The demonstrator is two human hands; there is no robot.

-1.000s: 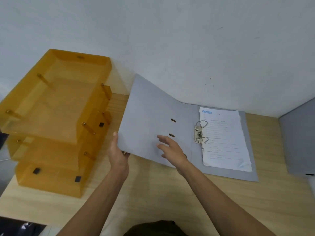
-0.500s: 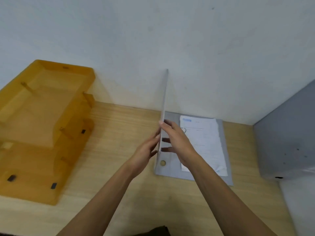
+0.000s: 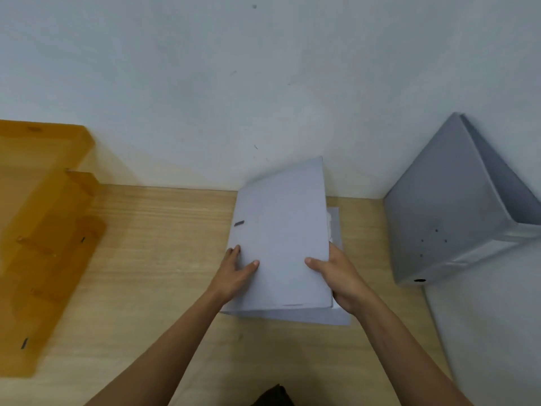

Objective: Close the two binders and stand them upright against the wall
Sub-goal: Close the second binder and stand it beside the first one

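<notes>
The front binder is nearly shut flat on the worktop, gripped at its sides by the left hand and right hand, while the second binder gapes open by the wall; neither is upright.

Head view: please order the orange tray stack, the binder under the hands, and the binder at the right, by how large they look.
1. Orange tray stack, cut by the frame.
2 and 3. Binder under the hands and binder at the right: look alike, so unranked.
</notes>
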